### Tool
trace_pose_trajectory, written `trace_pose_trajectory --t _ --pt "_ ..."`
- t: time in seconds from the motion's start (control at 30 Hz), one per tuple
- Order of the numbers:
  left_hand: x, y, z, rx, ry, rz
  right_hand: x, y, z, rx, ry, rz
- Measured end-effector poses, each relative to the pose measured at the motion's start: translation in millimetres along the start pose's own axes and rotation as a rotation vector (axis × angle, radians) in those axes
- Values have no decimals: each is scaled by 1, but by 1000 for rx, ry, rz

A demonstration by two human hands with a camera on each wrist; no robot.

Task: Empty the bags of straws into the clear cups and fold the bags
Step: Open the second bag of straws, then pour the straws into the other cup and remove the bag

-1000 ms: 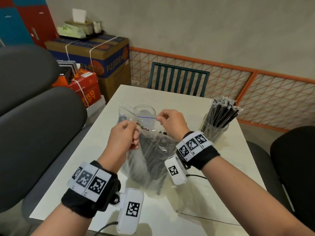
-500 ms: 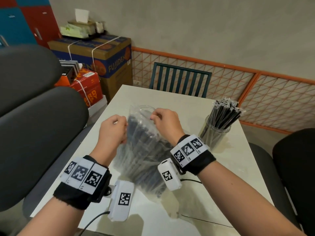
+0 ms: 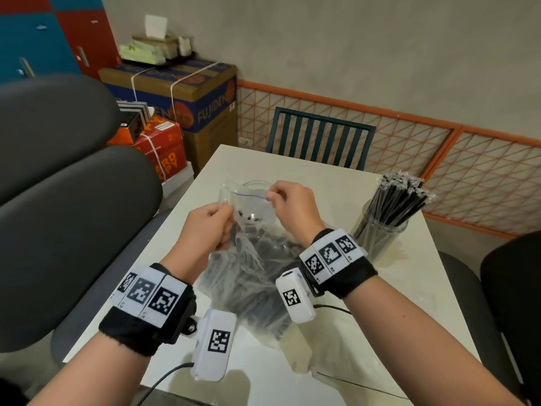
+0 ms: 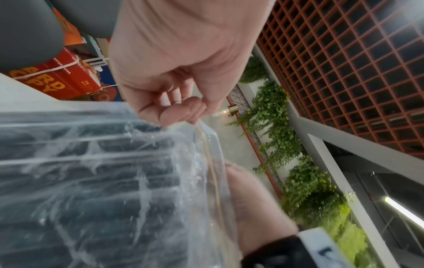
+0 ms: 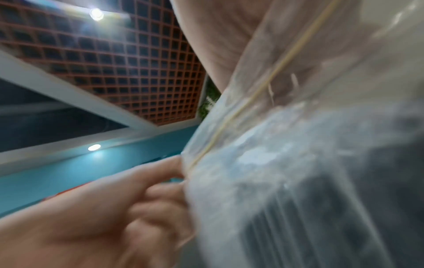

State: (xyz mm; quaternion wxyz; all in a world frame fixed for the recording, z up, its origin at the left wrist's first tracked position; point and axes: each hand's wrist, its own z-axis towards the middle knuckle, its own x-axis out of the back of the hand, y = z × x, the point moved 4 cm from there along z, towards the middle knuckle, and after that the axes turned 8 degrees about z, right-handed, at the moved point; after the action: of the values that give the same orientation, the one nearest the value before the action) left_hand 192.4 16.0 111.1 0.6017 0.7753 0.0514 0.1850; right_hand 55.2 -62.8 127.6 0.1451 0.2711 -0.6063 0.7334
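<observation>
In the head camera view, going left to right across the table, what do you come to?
left hand → bag of straws → right hand → clear cup full of straws

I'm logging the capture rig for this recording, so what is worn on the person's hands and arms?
Both forearms are bare, with no sleeves or gloves. The left hand and right hand each have a black fabric wristband carrying a row of white tiles printed with black square fiducial markers. A white camera pod with its own marker hangs inside each wrist, trailing a thin black cable.
</observation>
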Motion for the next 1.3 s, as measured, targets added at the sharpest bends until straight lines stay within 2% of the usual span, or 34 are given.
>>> trace_pose_trajectory --t 0.1,0.2,0.27,0.33,0.4,0.47,0.53,0.6,0.67,0.77,0.83,0.97,1.03,1.1,1.17,1.23,1.3 --pt "10 -10 -10 51 -14 1 14 12 11 -97 99 33" --pt "16 -19 -19 116 -121 165 15 14 11 -83 60 -8" --pt "20 -15 -17 134 -95 303 12 7 6 -20 -1 -61" --pt "24 1 -7 32 4 442 6 -5 1 64 -80 -134" --pt "19 20 4 -160 25 606 -1 -18 -5 158 -149 -224" --pt "4 32 15 -275 -73 815 -6 -28 -11 239 -186 -255" --pt "-4 34 21 -255 -169 872 -1 -33 -16 263 -180 -237" --pt "-5 30 25 -197 -223 781 14 -27 -20 172 -161 -339" --pt "-1 23 27 -132 -202 731 36 -9 -28 -1 -162 -513" --pt "1 12 27 -42 -189 583 60 20 -39 -167 -223 -502" --pt "-4 8 24 -29 -238 545 63 32 -41 -199 -233 -332" --pt "-15 6 18 -73 -382 601 61 48 -48 -420 -197 193" --pt "-16 5 21 -94 -343 579 53 54 -51 -552 -243 419" --pt "-17 -3 30 -25 -285 486 43 62 -52 -713 -255 625" --pt "-22 -18 35 122 -279 342 32 69 -52 -859 -238 803" --pt "-28 -34 40 222 -262 169 25 70 -50 -891 -203 872" --pt "-28 -45 43 282 -181 3 29 66 -53 -823 -208 686"
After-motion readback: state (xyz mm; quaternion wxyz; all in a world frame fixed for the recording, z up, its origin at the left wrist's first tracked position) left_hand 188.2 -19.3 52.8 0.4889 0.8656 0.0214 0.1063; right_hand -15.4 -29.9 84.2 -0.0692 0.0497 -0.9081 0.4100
